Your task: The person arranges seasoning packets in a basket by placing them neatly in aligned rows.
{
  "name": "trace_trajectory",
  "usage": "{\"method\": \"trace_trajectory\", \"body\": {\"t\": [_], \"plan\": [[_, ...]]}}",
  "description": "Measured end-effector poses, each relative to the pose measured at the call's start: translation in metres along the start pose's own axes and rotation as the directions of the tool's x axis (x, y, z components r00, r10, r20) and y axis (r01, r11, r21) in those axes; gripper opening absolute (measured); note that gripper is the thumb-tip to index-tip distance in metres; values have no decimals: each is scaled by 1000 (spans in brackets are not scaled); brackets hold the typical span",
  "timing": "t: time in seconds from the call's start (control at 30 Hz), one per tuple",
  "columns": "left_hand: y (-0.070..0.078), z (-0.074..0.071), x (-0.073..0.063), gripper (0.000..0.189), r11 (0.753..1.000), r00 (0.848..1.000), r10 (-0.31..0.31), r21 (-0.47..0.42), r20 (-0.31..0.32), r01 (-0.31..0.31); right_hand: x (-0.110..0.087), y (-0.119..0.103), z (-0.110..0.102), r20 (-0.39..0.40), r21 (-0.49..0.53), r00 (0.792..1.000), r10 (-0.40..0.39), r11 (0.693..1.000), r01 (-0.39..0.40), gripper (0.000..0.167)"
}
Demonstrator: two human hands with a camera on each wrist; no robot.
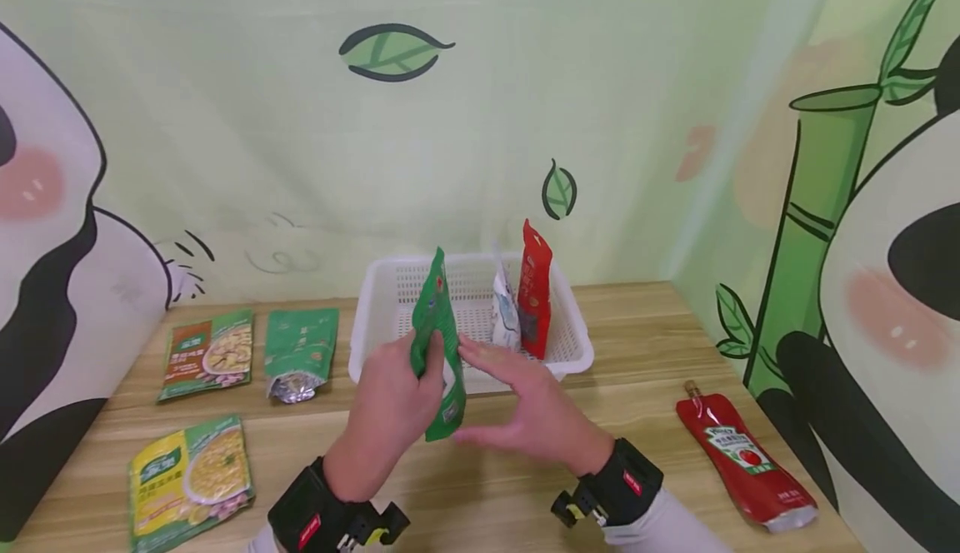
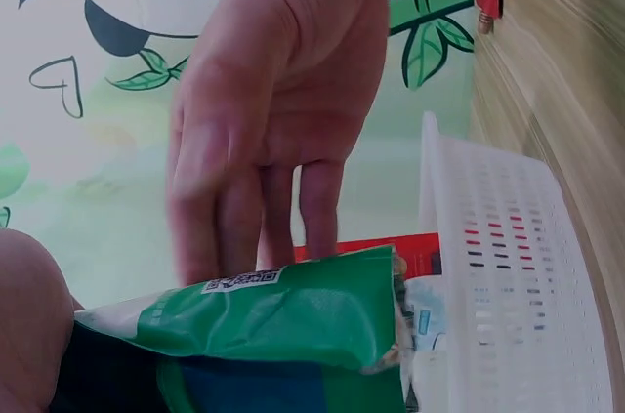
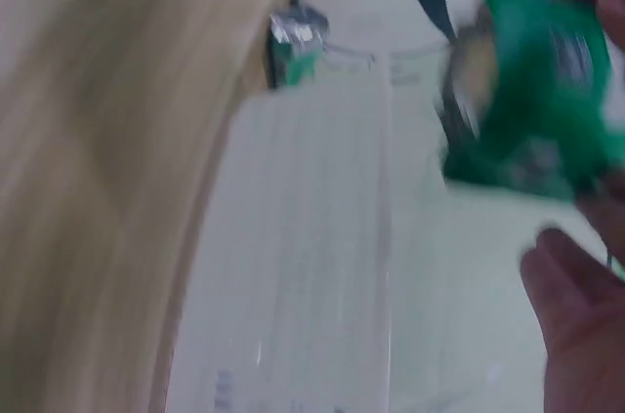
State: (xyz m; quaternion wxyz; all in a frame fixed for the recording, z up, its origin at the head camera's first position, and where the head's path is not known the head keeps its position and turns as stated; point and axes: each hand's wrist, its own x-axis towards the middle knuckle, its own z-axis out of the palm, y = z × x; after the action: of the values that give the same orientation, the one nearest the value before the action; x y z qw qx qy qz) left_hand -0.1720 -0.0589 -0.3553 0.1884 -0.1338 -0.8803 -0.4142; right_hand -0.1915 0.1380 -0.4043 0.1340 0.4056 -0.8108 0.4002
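My left hand [image 1: 393, 407] pinches a green food packet [image 1: 435, 303], held upright and edge-on in front of the basket. The right hand [image 1: 528, 411] is beside it, fingers and thumb stretched toward the packet, fingertips right at its side. In the left wrist view a printed code shows on the green packet [image 2: 269, 320], with the right hand [image 2: 283, 110] above it. Behind stands a white plastic basket [image 1: 363, 311] with a red packet [image 1: 535, 295] and a white packet [image 1: 505, 311] standing at its right end. The right wrist view is blurred.
On the wooden table [image 1: 300, 470], left side, lie a brown-and-green packet [image 1: 210, 353], a green pouch with a silver end [image 1: 302, 349] and a yellow-and-green packet [image 1: 191, 482]. A red ketchup pouch [image 1: 742, 457] lies at the right. A printed panda curtain [image 1: 465, 145] hangs behind.
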Motion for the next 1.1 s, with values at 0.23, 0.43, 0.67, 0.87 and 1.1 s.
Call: {"method": "trace_trajectory", "body": {"t": [0.23, 0.43, 0.67, 0.87, 1.1], "plan": [[0, -1, 7, 24, 995, 1000, 22, 96, 15, -23, 6, 33, -27, 125, -304, 957, 263, 928, -216, 62], [3, -5, 22, 28, 985, 1000, 22, 170, 11, -24, 7, 60, -27, 233, -510, 874, 427, 819, -264, 48], [2, -7, 42, 34, 978, 998, -23, 209, 50, 12, 7, 73, -21, 250, -548, 848, 467, 790, -274, 40], [-4, -5, 62, 38, 977, 994, -61, 207, 87, 42, 7, 79, -17, 237, -558, 856, 459, 786, -267, 38], [-14, 1, 86, 43, 974, 989, -88, 217, 115, 61, 9, 79, -18, 216, -585, 869, 445, 772, -250, 40]]}}
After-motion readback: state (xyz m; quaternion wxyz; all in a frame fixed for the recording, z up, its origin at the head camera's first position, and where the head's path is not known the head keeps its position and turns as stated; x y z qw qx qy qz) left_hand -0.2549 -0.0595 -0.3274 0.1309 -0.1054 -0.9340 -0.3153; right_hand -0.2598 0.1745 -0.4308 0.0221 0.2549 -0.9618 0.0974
